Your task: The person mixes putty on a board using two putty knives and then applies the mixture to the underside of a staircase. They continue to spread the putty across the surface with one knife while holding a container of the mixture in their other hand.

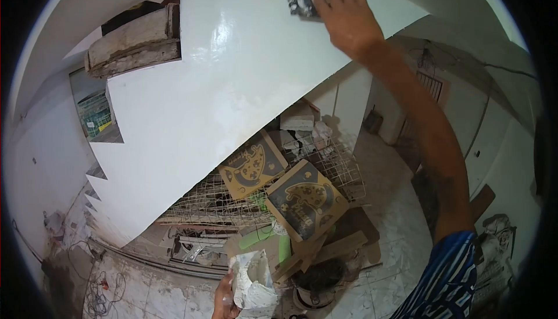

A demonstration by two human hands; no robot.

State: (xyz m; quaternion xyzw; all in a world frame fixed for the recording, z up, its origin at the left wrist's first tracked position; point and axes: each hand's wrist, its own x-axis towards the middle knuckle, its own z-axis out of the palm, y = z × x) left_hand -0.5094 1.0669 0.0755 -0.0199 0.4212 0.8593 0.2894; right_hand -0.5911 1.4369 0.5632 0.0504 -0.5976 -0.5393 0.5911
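Note:
My right hand (350,21) is raised to the upper part of a white stair-side panel (192,110). Its fingers are closed on a flat rectangular putty scraper (300,2), smeared dark and white, which lies against the panel's surface. Low in the view, my left hand (225,297) grips the side of a white, putty-smeared container (254,281) with a ragged open top. The panel has a stepped left edge and a sloping lower edge, and part of it shines as if wet.
Under the slope lie two pizza boxes (308,200), wire mesh (203,203) and scrap boards. A dark bucket (314,293) stands beside the container. Cables (104,298) lie on the tiled floor at left. Rough concrete steps (136,40) show at upper left.

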